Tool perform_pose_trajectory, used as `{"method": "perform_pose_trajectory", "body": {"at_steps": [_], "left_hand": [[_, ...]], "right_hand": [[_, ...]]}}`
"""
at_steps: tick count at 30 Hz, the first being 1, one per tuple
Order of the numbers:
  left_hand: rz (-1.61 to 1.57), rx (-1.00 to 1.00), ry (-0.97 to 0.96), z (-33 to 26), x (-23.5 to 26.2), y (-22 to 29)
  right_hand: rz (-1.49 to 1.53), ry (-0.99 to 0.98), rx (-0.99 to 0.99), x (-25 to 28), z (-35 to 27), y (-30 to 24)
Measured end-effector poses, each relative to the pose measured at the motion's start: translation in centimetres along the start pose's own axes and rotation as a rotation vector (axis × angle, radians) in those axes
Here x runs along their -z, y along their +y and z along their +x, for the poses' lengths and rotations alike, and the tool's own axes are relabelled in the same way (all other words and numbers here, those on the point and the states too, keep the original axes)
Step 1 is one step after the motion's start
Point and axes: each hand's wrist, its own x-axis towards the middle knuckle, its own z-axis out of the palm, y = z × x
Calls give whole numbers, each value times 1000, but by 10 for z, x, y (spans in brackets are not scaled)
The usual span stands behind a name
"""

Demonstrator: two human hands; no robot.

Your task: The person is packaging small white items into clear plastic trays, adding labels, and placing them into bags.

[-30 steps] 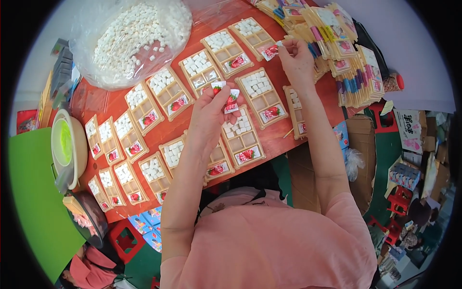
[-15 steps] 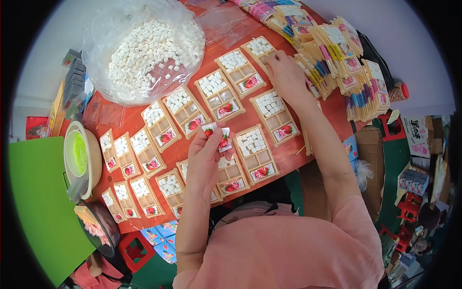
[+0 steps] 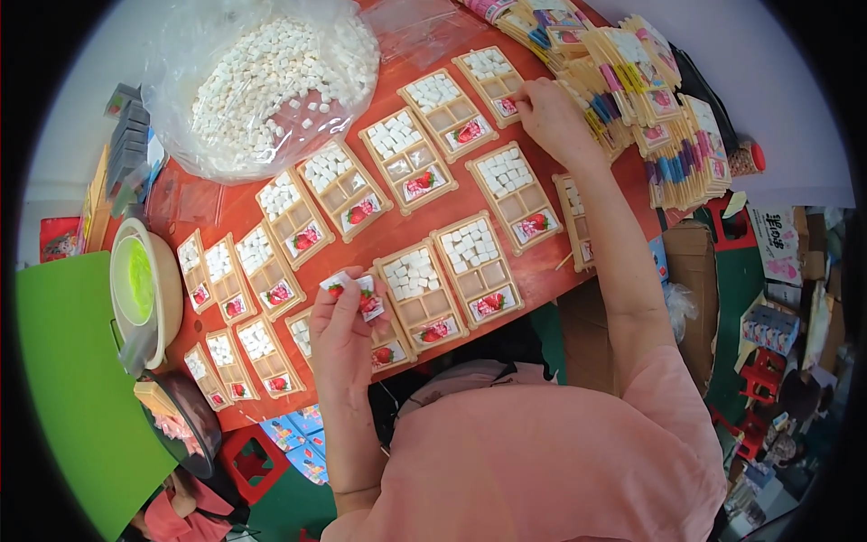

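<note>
Small strawberry-printed packets (image 3: pixel 371 305) fan out from my left hand (image 3: pixel 345 336), which is closed on them above the near row of trays. My right hand (image 3: pixel 553 117) is at the right edge of the farthest wooden tray (image 3: pixel 490 65), fingers bent and pressed together beside the strawberry packet (image 3: pixel 508 107) in its lower compartment. Whatever those fingers hold, if anything, is hidden. Several similar divided trays (image 3: pixel 418 158) lie in two rows, with white cubes in the large compartment and a strawberry packet in a small one. My left hand covers part of a near tray.
A clear plastic bag (image 3: pixel 271 99) of white cubes sits at the far left of the red table (image 3: pixel 542 280). Stacks of packaged trays (image 3: pixel 632 81) fill the far right. A cream basin (image 3: pixel 163 298) and a dark bowl (image 3: pixel 203 425) stand left. Another person's pink sleeve (image 3: pixel 185 519) shows lower left.
My left hand has moved left and nearer with the packets. My right hand has shifted right, off the farthest tray's middle, and a strawberry packet now shows in that tray.
</note>
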Motion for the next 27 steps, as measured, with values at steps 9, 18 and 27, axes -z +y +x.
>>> {"method": "perform_pose_trajectory", "body": {"at_steps": [9,18,27], "left_hand": [[-133,57,20,-34,29,3],[4,-43,187,-85,99,34],[100,-196,314,-78,151,97]], "right_hand": [[-36,177,185,-14,12,-14],[182,141,201,-23,23,-59],[503,-145,369,12,-7,-150]]}}
